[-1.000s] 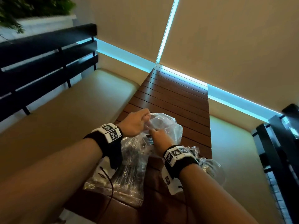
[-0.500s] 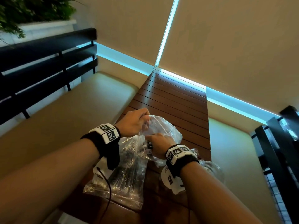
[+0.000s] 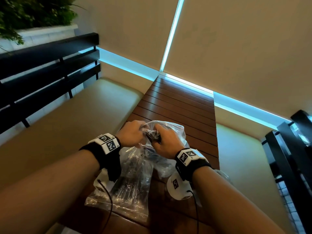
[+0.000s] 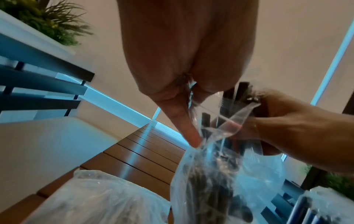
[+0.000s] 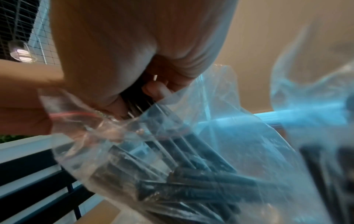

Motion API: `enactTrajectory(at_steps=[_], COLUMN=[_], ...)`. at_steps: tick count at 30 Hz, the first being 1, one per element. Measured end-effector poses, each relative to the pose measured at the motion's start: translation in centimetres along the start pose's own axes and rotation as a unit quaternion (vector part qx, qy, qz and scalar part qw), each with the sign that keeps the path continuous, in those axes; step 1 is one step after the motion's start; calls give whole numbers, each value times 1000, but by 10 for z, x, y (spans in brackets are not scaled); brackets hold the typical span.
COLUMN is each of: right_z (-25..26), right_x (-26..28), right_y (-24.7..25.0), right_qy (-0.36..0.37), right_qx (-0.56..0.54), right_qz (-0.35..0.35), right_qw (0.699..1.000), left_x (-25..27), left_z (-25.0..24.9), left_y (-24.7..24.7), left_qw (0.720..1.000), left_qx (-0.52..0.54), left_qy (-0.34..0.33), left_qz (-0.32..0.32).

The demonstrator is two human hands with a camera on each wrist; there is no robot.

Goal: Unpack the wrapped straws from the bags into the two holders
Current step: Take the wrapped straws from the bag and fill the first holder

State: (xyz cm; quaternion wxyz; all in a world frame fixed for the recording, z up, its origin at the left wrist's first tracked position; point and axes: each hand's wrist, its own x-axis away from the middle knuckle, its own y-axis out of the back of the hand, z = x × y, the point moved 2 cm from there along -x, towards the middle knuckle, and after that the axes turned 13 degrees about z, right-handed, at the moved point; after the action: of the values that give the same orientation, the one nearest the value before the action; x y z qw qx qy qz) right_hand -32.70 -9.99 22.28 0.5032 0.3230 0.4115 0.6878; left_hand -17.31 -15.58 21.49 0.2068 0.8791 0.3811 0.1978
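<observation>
A clear zip bag [image 3: 172, 130] full of black wrapped straws [image 5: 191, 174] is held up over the slatted wooden table [image 3: 179, 105]. My left hand [image 3: 133, 134] pinches the rim of the bag's mouth [image 4: 216, 130] between thumb and fingers. My right hand [image 3: 164, 142] reaches into the mouth and grips a bundle of straw ends [image 3: 152, 135], its fingers [image 5: 153, 91] curled round them. A second clear bag of straws [image 3: 121, 191] lies flat on the table under my left wrist. No holder is plainly visible.
Cushioned benches flank the table on the left [image 3: 81, 119] and right [image 3: 244, 159]. Black slatted railings stand at far left [image 3: 42, 73] and far right [image 3: 290, 157]. Something clear [image 3: 222, 174] lies by my right wrist. The table's far half is bare wood.
My right hand has moved up into the bag's mouth, and dark straw ends now show between the two hands. The left hand keeps its pinch on the rim.
</observation>
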Motion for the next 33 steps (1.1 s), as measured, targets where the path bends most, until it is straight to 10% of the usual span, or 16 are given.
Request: enactTrajectory(at_steps=[12,22,28,33], right_z=[12,17,-3,-8], right_x=[14,61,77,81], right_y=[75,163,152,141], right_qy=[-29,12,-59,-86], right_qx=[-114,-420,-422,-412], right_qz=[-212,-372,-351,-326], right_qw=[970,828,834,846], left_x=[-28,-24,-23,-16], left_z=[20,46,46,18], left_y=[-8,-18,-4,-3], left_qw=[994,969,958,970], left_qx=[-26,-98,-39,-105], left_qy=[106,228,226,152], left_qz=[-11,-19,-175,-157])
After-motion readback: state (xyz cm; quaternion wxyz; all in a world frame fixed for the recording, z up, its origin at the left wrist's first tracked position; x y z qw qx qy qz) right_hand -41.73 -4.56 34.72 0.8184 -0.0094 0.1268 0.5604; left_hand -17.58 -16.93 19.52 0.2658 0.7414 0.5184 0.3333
